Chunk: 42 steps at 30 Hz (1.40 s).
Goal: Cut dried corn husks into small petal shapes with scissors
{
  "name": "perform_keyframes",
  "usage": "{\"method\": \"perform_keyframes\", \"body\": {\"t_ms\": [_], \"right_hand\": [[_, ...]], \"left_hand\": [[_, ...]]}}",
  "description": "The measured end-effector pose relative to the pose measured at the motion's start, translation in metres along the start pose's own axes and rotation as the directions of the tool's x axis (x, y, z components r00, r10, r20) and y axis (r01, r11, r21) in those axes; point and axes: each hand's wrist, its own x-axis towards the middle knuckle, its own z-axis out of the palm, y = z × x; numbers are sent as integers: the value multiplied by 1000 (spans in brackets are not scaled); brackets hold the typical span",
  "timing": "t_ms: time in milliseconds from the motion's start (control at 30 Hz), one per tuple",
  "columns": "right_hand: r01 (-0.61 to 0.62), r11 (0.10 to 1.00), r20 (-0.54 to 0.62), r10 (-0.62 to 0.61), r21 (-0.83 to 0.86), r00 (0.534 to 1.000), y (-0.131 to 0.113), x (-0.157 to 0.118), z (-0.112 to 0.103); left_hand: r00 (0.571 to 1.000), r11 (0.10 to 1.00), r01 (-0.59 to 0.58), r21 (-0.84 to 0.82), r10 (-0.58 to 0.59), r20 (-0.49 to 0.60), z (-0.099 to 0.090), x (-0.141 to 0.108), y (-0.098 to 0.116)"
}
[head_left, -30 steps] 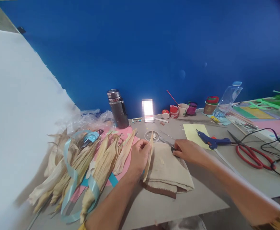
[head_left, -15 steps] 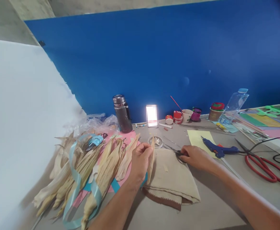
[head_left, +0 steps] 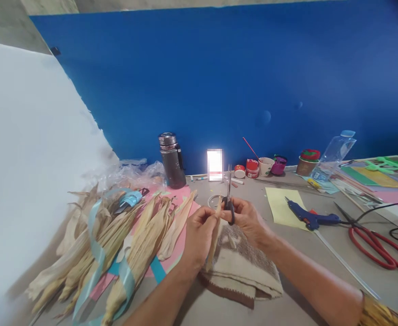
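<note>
Near the centre, my left hand [head_left: 201, 231] is closed on a narrow strip of dried corn husk [head_left: 214, 246], which hangs down from its fingers. Right beside it, my right hand [head_left: 248, 221] holds small dark-handled scissors [head_left: 229, 181], their blades pointing up. The fingertips of both hands meet at the top of the strip. Below them a folded beige and brown cloth [head_left: 246, 276] lies on the table, with a small pale scrap on it. Behind the hands is a round dish [head_left: 214, 200], partly hidden.
Husk bundles [head_left: 148, 235] and light blue ribbon [head_left: 95, 244] lie left. A dark flask [head_left: 172, 160], a bright screen [head_left: 215, 165] and paint jars [head_left: 252, 168] stand behind. On the right are a blue glue gun [head_left: 313, 216], red-handled scissors [head_left: 372, 242] and a tilted bottle [head_left: 333, 154].
My right hand has moved left from the cloth's far edge to my left hand, raising the small scissors upright. The cloth, beige before, now shows a brown patch on top.
</note>
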Motion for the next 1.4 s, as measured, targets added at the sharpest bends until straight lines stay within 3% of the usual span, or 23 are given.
{"method": "perform_keyframes", "body": {"t_ms": [167, 533, 933, 1167, 1400], "right_hand": [[11, 999, -98, -16, -51, 995, 13, 1, -2], [-9, 1000, -104, 11, 19, 995, 11, 2, -5], [22, 998, -120, -14, 64, 993, 6, 1, -12], [23, 994, -146, -8, 105, 989, 10, 3, -13], [48, 987, -184, -20, 150, 983, 13, 8, -18]], "left_hand": [[1000, 1000, -15, 16, 15, 1, 2, -2, 4], [997, 998, 56, -21, -55, 53, 4, -2, -2], [995, 1000, 1, 8, -2, 96, 5, 0, -6], [989, 992, 118, -48, -113, 99, 7, 0, -5], [986, 988, 147, -43, -143, 86, 8, 0, -10]]}}
